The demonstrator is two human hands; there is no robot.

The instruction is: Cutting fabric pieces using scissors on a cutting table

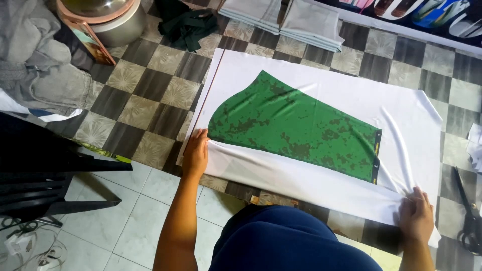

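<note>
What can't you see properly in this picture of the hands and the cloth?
Head view only:
- Floor under the white fabric: hidden by the cloth.
- White fabric's middle: covered by the green patterned piece.
- Left hand and right hand palms: face down on the fabric.
- Scissors: partly cut off by the right edge.
- Folded cloth stacks: cut off by the top edge.

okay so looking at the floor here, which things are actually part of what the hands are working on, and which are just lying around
In hand:
white fabric, spread on the floor
green patterned piece, lying on it
left hand and right hand, both pressing the white fabric's near edge

Lying about:
scissors, at the right
folded grey cloth stacks
dark green cloth heap
metal pot
grey clothes pile
black chair
</note>
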